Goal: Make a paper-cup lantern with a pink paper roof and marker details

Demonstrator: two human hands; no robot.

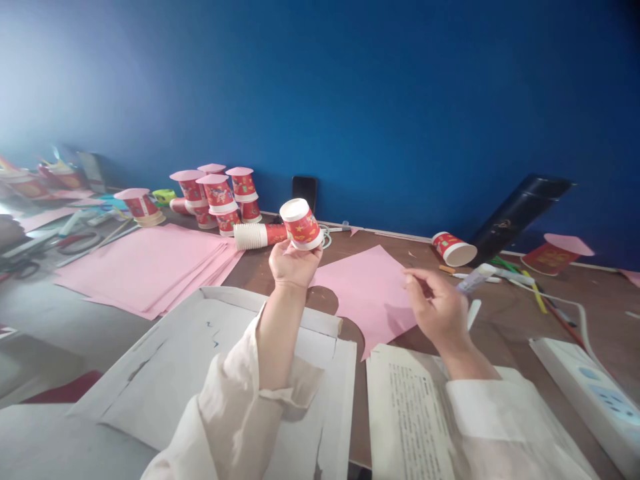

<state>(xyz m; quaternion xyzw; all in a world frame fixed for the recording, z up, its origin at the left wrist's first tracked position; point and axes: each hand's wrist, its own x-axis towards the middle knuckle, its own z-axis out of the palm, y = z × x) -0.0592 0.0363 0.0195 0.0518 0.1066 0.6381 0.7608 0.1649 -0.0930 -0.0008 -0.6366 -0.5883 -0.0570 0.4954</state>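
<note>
My left hand is raised above the table and grips a red paper cup, tilted with its white base up. My right hand is closed around a glue stick whose tip points right, and its fingertips rest near the edge of a pink paper sheet. The pink sheet lies flat on the brown table between my two hands.
Several red cups topped with pink discs stand at the back, beside a lying stack of cups. A pile of pink sheets lies left. An open book, a white cardboard tray, a power strip, pens and a dark cylinder surround me.
</note>
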